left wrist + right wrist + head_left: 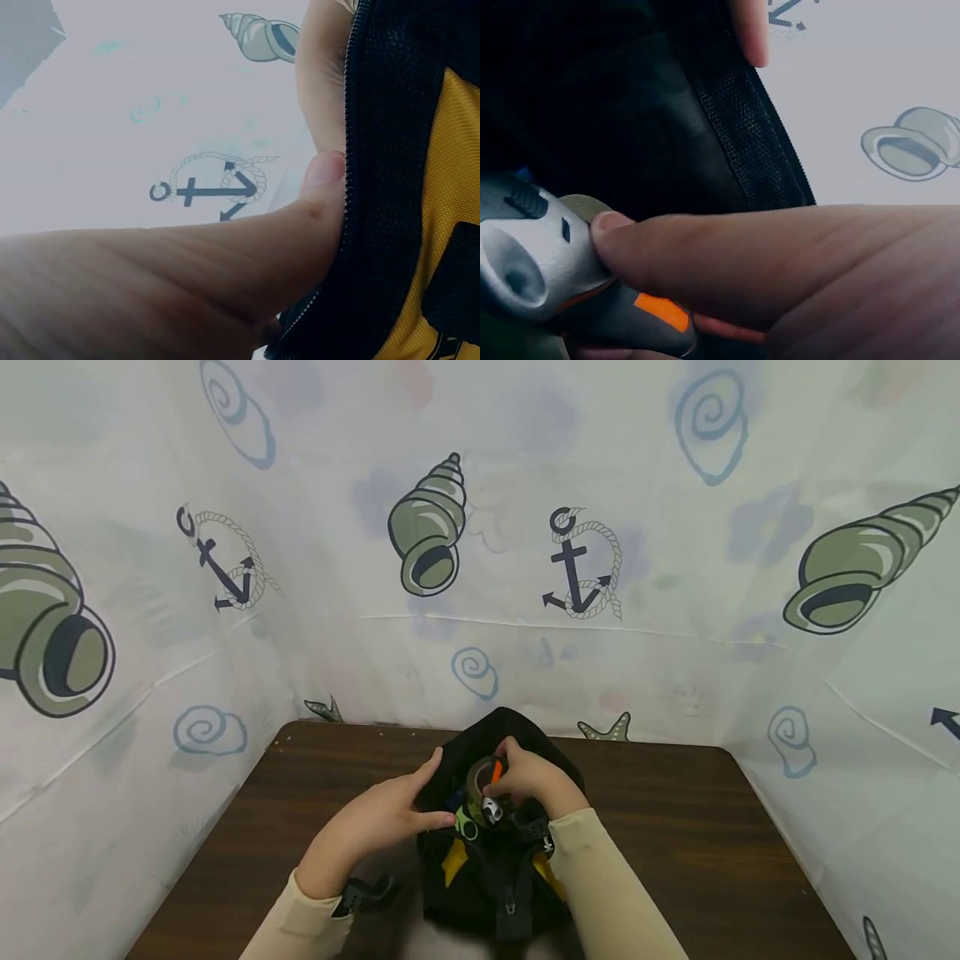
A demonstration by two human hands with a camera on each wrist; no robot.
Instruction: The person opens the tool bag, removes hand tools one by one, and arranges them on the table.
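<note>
"Black fabric, yellow panels: where did that zip-edged bag (pixel 457 902) stand?"

"You had it centred on a dark brown wood-grain table (pixel 675 827), its mouth open and its top reaching past the far edge in the head view."

"And the right grip?"

"Your right hand (pixel 536 781) was in the mouth, thumb and fingers pinching a silver-grey and black tool (pixel 566 251) with a bright orange patch (pixel 662 311). What kind of tool, you could not tell from what showed. It was within the bag's mouth, just beside an olive-brown round roll (pixel 474 783) and near a light green piece (pixel 461 817) with a dark loop."

"The left grip, then?"

"Your left hand (pixel 378 818) touched the bag's left rim, thumb and index finger spread wide and fairly straight; its other fingers were hidden. Cream sleeves (pixel 296 927) covered your forearms, a black strap (pixel 367 896) showed at your left wrist, and white cloth (pixel 510 677) printed with shells and anchors stood behind the table and along both sides."
</note>
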